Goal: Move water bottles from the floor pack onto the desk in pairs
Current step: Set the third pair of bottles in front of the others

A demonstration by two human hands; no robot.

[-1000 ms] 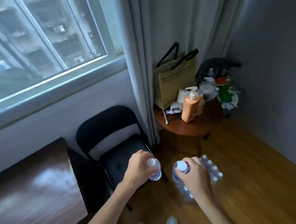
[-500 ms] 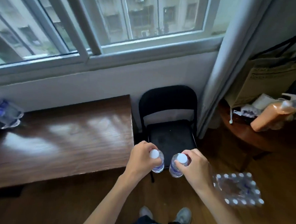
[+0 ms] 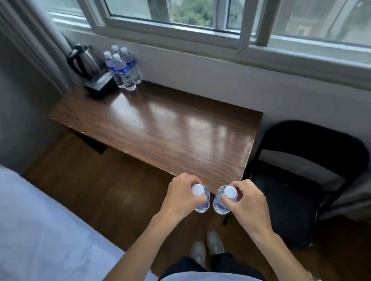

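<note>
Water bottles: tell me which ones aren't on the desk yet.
The two held ones: left hand's bottle and right hand's bottle; the four-bottle cluster stands beside the kettle.

**No legible text**

Nothing can be read here. The four water bottles [image 3: 123, 69] on the desk [image 3: 159, 126] and the two held bottles [image 3: 202, 202] [image 3: 220, 203] carry blue label bands, but any print on them is too small and blurred to make out.

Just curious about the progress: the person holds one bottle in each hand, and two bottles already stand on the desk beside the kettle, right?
Nearly. The head view shows four bottles on the desk beside the kettle, not two. The left hand and right hand do each hold one bottle.
</note>
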